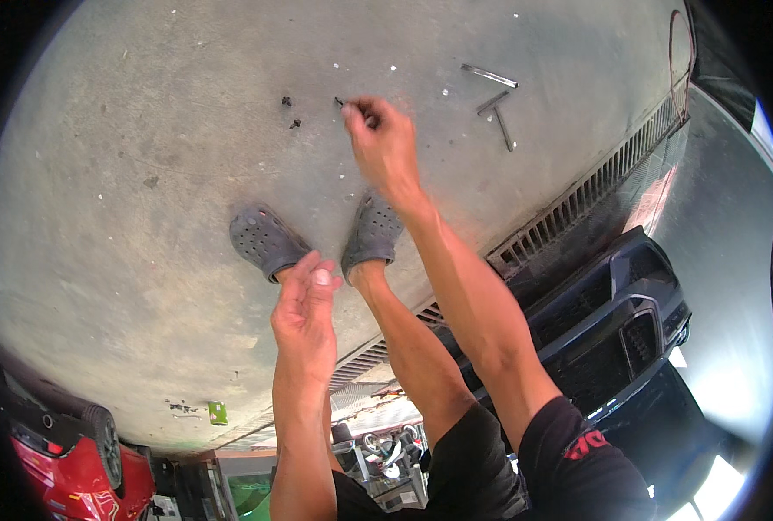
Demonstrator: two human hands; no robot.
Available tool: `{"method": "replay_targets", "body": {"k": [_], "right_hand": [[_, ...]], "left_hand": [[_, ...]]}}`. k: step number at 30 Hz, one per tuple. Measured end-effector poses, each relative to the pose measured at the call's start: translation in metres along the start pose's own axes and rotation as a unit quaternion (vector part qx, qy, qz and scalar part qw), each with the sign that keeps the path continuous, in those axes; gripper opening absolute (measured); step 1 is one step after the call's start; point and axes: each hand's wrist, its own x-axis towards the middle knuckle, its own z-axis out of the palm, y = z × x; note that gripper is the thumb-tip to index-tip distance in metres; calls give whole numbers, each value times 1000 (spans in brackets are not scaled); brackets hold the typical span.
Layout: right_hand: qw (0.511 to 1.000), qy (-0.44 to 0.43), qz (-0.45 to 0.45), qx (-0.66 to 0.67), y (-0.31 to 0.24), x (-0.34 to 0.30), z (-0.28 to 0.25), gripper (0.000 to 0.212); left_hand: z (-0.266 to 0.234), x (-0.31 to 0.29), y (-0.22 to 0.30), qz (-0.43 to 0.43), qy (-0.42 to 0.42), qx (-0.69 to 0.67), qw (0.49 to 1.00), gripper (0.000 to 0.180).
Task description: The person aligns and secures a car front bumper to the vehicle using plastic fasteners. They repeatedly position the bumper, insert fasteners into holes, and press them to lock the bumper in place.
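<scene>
My right hand (381,143) reaches out over the concrete floor with its fingers pinched. At its fingertips a small black fastener (339,102) shows, which looks like a screw or clip; the fingers partly hide it. Just left of it, two similar black fasteners lie on the floor, one farther away (287,102) and one nearer (295,124). My left hand (304,300) hovers above my shoes, fingers loosely extended and apart, with nothing visible in it.
To the right on the floor lie a silver-and-black bar-shaped tool (489,75) and a dark T-handle tool (500,117). A drain grate (595,178) runs along the right side, beside a dark car part (612,321). A red car (82,473) stands at lower left. My grey clogs (265,239) are below my hands.
</scene>
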Motion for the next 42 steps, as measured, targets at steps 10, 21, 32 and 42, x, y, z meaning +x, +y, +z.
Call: {"method": "replay_targets", "body": {"k": [10,21,32,42], "right_hand": [[922,-120,238,280,-81,-183,-88,24],[975,0,188,119,5,-80,-52,34],[979,33,-98,-177,74,34,-6,31],[802,-168,269,506,6,-57,-61,24]], "left_hand": [[16,-11,3,93,-94,52,990,33],[12,-3,-2,58,6,-34,998,23],[8,-2,3,50,-51,-158,985,27],[0,0,4,43,-147,-307,939,25]]}}
